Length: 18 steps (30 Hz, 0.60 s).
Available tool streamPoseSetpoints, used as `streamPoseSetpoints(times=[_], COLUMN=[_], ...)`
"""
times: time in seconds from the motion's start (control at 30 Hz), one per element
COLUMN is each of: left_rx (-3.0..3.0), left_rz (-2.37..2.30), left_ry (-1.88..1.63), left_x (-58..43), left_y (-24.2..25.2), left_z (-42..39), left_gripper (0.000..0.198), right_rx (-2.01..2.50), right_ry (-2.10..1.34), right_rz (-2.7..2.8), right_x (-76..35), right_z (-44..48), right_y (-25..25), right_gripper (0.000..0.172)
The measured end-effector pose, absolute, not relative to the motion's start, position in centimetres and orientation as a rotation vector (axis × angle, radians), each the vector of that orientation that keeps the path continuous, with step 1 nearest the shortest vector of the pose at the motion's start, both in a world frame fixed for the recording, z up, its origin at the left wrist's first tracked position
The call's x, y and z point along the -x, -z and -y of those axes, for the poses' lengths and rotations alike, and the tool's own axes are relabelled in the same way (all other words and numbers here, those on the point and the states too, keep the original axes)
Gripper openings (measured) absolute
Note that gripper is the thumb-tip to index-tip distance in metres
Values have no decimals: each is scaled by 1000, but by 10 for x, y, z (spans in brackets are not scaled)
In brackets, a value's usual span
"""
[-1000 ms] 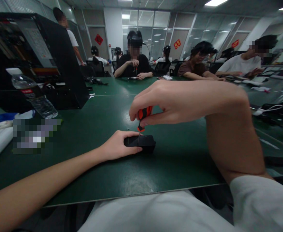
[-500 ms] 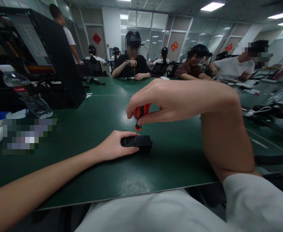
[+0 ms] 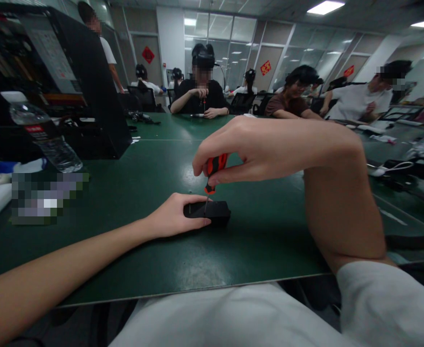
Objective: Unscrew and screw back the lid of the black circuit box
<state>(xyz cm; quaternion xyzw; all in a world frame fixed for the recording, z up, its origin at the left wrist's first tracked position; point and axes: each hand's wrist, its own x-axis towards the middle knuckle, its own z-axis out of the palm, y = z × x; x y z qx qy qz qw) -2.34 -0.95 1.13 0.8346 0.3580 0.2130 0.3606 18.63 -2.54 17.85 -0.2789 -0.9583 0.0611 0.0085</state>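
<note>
A small black box-shaped device (image 3: 219, 212) lies on the green table, its kind not clear to me. My left hand (image 3: 173, 214) grips its left end, thumb along the near side and fingers along the far side. Above it, my right hand (image 3: 240, 149) is closed around the red and black handle of a screwdriver (image 3: 216, 168). The thin shaft points down, slightly tilted, and its tip meets the top of the device. Whether the tip sits in a screw is too small to see.
On the left stand an open black computer case (image 3: 99, 91) and a water bottle (image 3: 45, 130), near a blurred-out item (image 3: 48, 200). Cables (image 3: 392, 166) lie at the right. Across the green table (image 3: 154, 166) a person in black (image 3: 200, 96) works with a similar tool.
The whole view has shifted slightly, so everything appears a little further right. Both hands keep their hold, and the screwdriver stays on the device.
</note>
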Motion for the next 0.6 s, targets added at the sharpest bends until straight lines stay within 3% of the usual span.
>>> streamPoseSetpoints(times=[0.23, 0.6], left_rx=[-2158, -2181], left_rz=[-910, -908], left_ry=[-556, -563], left_x=[22, 23], left_y=[-9, -8], left_z=[8, 8], left_gripper=[49, 49], right_rx=[652, 744], right_ry=[-44, -46], right_rz=[3040, 2960], right_x=[-188, -186], right_z=[23, 22], right_y=[-178, -174], right_gripper=[28, 26])
